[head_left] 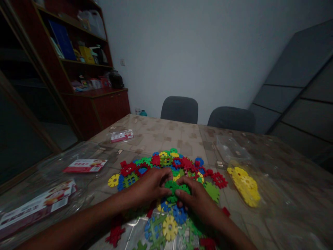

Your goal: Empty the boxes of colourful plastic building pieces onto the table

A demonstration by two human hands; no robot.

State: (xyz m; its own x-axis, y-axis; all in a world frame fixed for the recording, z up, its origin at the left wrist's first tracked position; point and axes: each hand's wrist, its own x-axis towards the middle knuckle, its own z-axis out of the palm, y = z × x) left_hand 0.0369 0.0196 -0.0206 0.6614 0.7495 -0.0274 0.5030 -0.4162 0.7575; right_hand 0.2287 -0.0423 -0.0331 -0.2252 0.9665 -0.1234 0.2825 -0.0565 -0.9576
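A heap of flat plastic gear-shaped pieces (166, 163) in red, green, blue and yellow lies on the table in front of me. My left hand (149, 187) and my right hand (199, 201) meet over the heap. Both pinch green gear pieces (174, 189) held between the fingertips of the two hands. More pieces (169, 227), yellow, blue and green, lie nearer to me under my wrists. A single yellow gear (113, 180) sits at the left edge of the heap.
A clear bag of yellow gears (246, 185) lies to the right. Clear bags with red and white cards (84, 166) (121, 136) (36, 205) lie to the left. Two grey chairs (179, 109) (231, 119) stand behind the patterned table (182, 139). A dark wooden shelf unit (78, 62) is at the left.
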